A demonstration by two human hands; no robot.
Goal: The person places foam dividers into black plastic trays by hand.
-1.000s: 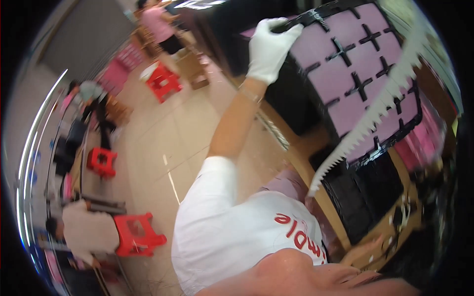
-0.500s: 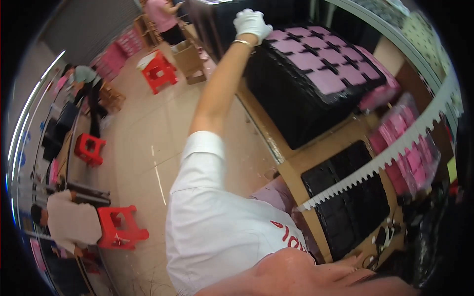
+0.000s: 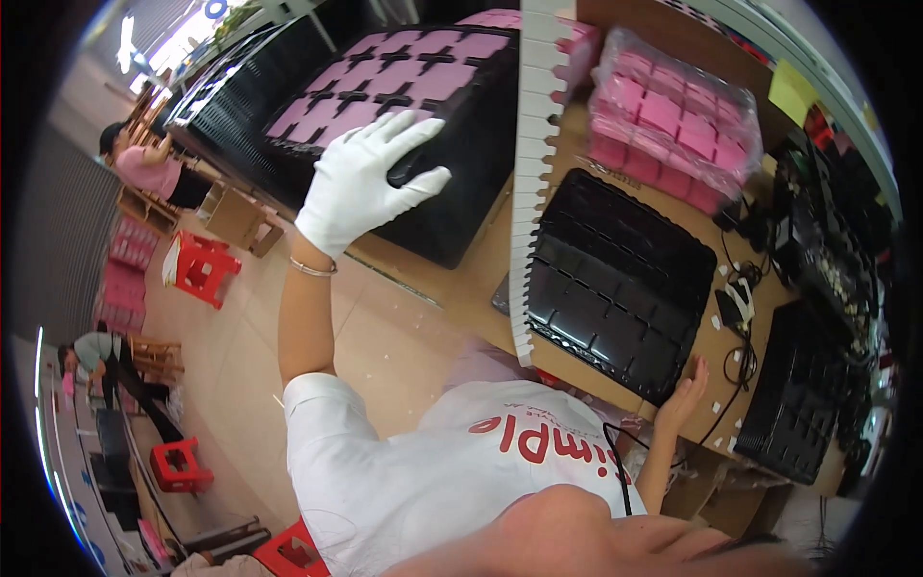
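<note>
My left hand point(image 3: 365, 178), in a white glove with a bracelet at the wrist, reaches over the near side of a tall stack of black plastic trays point(image 3: 452, 207). Its fingers are spread and nothing is in them. Pink pieces point(image 3: 385, 53) fill the stack's top tray between black cross-shaped dividers. On the brown table in front of me lies an empty black tray point(image 3: 615, 288) with rows of compartments. My bare right hand point(image 3: 681, 402) rests at this tray's near right corner, fingers stretched out. Whether it touches the rim is hard to tell.
A long white strip with a toothed edge point(image 3: 535, 183) stands between the stack and the tray. Beyond are bagged pink pieces point(image 3: 673, 120). Cables point(image 3: 738, 327) and more black trays point(image 3: 788, 394) lie right. Red stools point(image 3: 202, 269) and other people are left.
My left hand has come back from the stack's far left edge toward me, and its fingers have spread. The view has turned right, bringing my right hand and the empty tray into fuller sight.
</note>
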